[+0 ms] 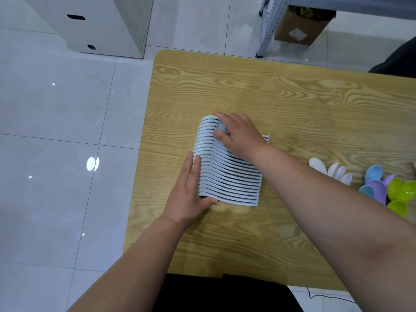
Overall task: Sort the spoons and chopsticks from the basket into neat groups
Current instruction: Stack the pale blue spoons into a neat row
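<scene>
Under the metal shelf beyond the table, a cardboard box holds something black and yellow, perhaps packaging. On the table's left half lies a row of pale blue spoons, nested on edge, bowls left, handles right. The left hand presses flat against the bowls, thumb at the near end. The right hand lies spread over the far end. Loose coloured spoons lie well to the right.
</scene>
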`<act>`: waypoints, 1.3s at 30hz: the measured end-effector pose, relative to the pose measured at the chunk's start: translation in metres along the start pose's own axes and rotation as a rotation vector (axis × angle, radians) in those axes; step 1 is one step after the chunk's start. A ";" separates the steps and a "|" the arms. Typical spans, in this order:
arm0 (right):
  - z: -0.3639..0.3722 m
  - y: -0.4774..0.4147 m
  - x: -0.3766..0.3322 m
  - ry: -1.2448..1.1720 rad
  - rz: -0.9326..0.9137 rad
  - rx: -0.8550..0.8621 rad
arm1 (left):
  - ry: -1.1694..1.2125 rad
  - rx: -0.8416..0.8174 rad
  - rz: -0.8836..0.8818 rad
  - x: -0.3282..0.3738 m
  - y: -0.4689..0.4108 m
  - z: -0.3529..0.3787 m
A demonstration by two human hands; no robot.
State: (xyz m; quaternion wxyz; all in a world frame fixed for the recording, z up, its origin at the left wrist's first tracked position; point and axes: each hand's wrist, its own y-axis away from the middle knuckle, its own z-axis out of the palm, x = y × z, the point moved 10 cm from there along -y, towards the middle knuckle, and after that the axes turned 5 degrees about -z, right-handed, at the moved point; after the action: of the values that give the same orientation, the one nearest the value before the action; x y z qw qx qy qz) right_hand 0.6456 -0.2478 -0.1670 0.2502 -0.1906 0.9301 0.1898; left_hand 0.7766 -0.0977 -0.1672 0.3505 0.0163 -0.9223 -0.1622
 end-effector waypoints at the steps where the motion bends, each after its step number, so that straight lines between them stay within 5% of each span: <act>1: 0.002 0.000 -0.003 -0.012 -0.006 -0.003 | 0.005 0.006 -0.003 -0.001 0.002 0.000; 7: 0.006 -0.006 -0.023 0.036 -0.084 -0.081 | 0.019 0.118 -0.041 -0.012 0.015 -0.001; 12: -0.004 0.018 0.009 0.215 0.084 0.085 | -0.016 0.137 0.005 -0.008 0.008 -0.003; 19: -0.006 0.010 0.003 0.187 0.018 0.058 | -0.026 0.176 -0.011 -0.003 0.006 -0.001; 29: 0.006 0.019 -0.002 0.297 0.024 0.030 | -0.109 0.108 0.002 0.002 0.005 0.000; 39: -0.014 -0.008 -0.006 0.062 0.000 -0.017 | -0.115 0.127 0.016 0.004 0.003 -0.006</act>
State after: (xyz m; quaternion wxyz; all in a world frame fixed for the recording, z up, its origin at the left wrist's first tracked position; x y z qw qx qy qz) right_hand 0.6486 -0.2595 -0.1542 0.2194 -0.1985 0.9358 0.1914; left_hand 0.7778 -0.0975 -0.1596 0.2966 0.0217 -0.9494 -0.1014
